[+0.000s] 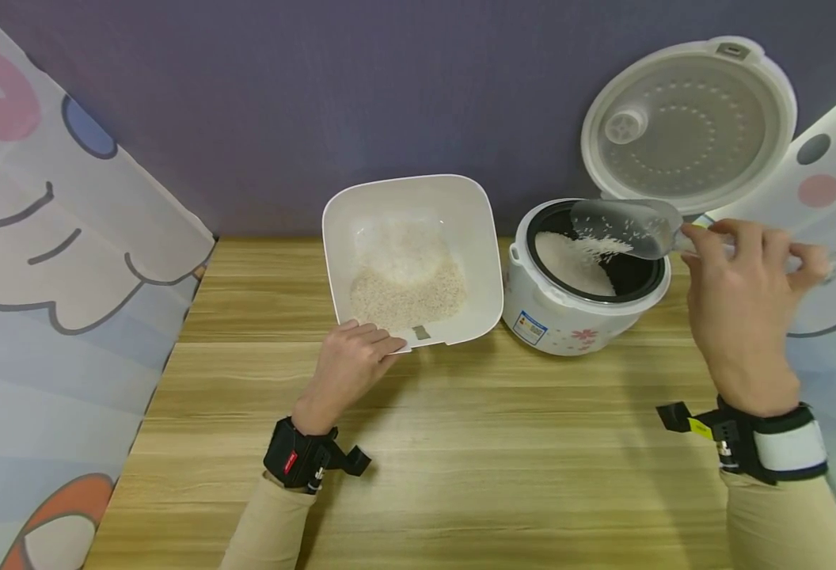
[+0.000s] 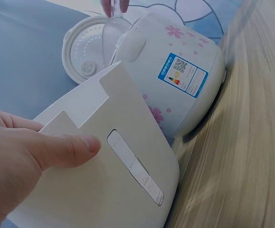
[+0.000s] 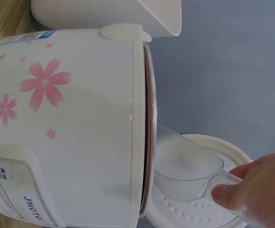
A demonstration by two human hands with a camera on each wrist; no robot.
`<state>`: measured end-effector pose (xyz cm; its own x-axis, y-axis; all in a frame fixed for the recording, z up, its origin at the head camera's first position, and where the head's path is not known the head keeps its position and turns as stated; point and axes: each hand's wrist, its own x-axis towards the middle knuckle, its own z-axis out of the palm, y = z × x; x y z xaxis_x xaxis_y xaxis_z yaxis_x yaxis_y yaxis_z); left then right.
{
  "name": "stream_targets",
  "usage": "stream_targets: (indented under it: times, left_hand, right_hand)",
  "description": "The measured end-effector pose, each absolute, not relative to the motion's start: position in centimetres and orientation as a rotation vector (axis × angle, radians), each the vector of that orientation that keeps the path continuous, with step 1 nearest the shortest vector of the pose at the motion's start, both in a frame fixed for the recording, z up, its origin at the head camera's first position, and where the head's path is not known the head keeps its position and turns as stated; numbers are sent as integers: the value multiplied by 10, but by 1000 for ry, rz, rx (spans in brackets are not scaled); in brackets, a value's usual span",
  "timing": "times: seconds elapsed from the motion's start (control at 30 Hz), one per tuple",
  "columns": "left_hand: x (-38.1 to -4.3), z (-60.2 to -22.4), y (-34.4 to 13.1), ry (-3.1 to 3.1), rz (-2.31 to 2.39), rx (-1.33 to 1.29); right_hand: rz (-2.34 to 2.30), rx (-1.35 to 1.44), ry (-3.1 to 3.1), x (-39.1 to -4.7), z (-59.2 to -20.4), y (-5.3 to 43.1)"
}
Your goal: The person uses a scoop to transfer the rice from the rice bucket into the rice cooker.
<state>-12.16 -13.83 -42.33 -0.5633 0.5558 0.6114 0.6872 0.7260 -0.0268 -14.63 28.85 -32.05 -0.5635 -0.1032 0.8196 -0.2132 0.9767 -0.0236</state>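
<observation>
My right hand [image 1: 744,305] grips the handle of a clear plastic scoop [image 1: 628,224], tilted over the open rice cooker [image 1: 582,323]. Rice [image 1: 598,247] slides off the scoop's lip onto a white heap of rice [image 1: 568,261] in the cooker's dark inner pot [image 1: 635,277]. My left hand [image 1: 352,360] holds the near rim of a white rice bin [image 1: 412,190], its thumb [image 2: 75,149] on the outer wall beside a notch and the other fingers over the rim. More rice [image 1: 407,297] covers the bin's floor.
The cooker's raised lid [image 1: 689,127] leans back against a dark purple-grey wall [image 1: 304,103]. Cartoon-printed sheets [image 1: 47,261] border the wooden table [image 1: 418,459] left and right. The bin stands close beside the cooker's left side.
</observation>
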Motion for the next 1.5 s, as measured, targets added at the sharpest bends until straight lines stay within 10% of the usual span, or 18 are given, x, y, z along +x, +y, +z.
stream_targets:
  times: [1.5]
  left_hand:
    - [-124, -425, -139, -2312, -280, -952]
  right_hand:
    - [580, 460, -2020, -139, -309, 213]
